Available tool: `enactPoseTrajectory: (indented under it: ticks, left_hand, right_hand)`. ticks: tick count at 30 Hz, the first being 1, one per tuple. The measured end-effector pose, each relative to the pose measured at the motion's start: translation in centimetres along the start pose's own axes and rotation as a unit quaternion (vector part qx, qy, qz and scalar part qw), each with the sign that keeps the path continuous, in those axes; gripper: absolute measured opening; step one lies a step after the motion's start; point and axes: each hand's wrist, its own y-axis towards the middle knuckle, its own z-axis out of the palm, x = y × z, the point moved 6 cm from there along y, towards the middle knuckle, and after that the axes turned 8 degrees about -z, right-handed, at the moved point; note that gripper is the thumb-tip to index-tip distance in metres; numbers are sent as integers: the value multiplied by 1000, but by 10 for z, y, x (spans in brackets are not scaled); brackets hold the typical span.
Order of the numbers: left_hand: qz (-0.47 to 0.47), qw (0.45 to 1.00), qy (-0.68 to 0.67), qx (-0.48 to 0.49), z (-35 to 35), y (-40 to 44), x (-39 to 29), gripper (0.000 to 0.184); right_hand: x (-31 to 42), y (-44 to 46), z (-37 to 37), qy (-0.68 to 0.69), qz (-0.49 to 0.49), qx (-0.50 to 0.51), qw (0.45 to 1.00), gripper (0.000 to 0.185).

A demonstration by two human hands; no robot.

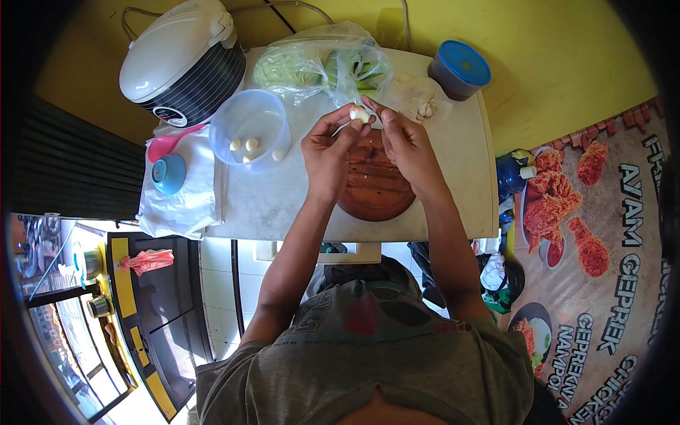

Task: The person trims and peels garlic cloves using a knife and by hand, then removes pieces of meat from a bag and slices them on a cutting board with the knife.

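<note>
"How is the grip?"

"The left hand (329, 152) pinches a whitish garlic clove (359, 115) between thumb and fingers, raised over the far edge of the round wooden board (375, 191). The right hand (409, 145) is close beside it, fingers bent; whether they pinch skin, a small tool or nothing, I can't tell."

"What could go wrong?"

"The clove is small and probably slick, so a hard squeeze could shoot it out onto the board or past it. If a blade is hidden there, a slip could nick the left fingertips."

"And the surface?"

"The board lies toward the near edge of the pale table (457, 170). By the left edge, a blue bowl (168, 175) and a pink ladle (167, 144) rest on white plastic sheeting (180, 216). Just inward, a translucent tub (275, 113) holds peeled cloves (251, 144). A garlic bulb (426, 109) sits toward the far right corner, nearer us than a blue-lidded container (462, 67). Bagged green vegetables (304, 67) lie along the far edge, with a rice cooker (184, 67) at the far left corner."

"Beyond that?"

"A fried-chicken banner (602, 212) past the right edge, and a yellow wall (567, 49) behind the far edge."
</note>
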Motion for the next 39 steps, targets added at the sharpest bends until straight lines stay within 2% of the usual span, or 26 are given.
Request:
enactPoseTrajectory:
  ticks: [1, 4, 8, 11, 13, 17, 20, 22, 23, 25, 29, 31, 32, 34, 39]
  left_hand:
    - [0, 1000, 0, 1, 0, 1, 0, 28]
    - [14, 999, 41, -10, -3, 0, 0, 29]
    - [29, 995, 90, -14, -4, -1, 0, 28]
    - [42, 994, 103, -22, -4, -3, 0, 29]
    - [47, 992, 114, -26, -3, -4, 1, 29]
    - [49, 992, 103, -54, 4, -11, 0, 33]
    - [44, 990, 116, -68, 6, -13, 3, 33]
    - [46, 989, 120, -72, 6, -14, 5, 33]
    - [44, 990, 109, -75, 5, -12, 5, 34]
    - [42, 991, 99, -78, 5, -11, 4, 35]
    - [28, 992, 101, -74, 3, -9, 1, 32]
    - [14, 993, 93, -77, -1, -6, 2, 30]
    - [9, 994, 78, -71, -4, -4, 3, 29]
    - [4, 996, 62, -66, -6, -3, 2, 28]
    - [2, 996, 74, -50, -6, -3, 1, 29]
  right_hand:
    - [8, 0, 4, -57, -76, 3, 996, 42]
    - [5, 0, 7, -105, -130, -15, 986, 39]
    - [2, 1, 7, -122, -109, -10, 986, 35]
    - [6, -1, 8, -115, -151, -33, 981, 35]
    - [4, -3, 5, -130, -74, -51, 987, 35]
    - [1, -3, 5, -114, -82, -71, 987, 35]
    - [-4, -3, 3, -49, -45, -95, 993, 35]
    - [-12, -7, 4, 66, 67, -85, 992, 34]
    - [-11, -7, 3, 66, 67, -84, 992, 34]
    - [-14, -8, 6, 154, 92, -67, 982, 33]
    - [-19, -8, 4, 99, 118, -72, 985, 35]
    - [-17, -5, 5, 39, 55, -22, 998, 36]
    - [-19, -6, 6, 38, 55, -21, 998, 36]
    - [-5, -5, 10, -81, -90, -16, 993, 37]
    - [2, -4, 9, -125, -79, -6, 989, 38]
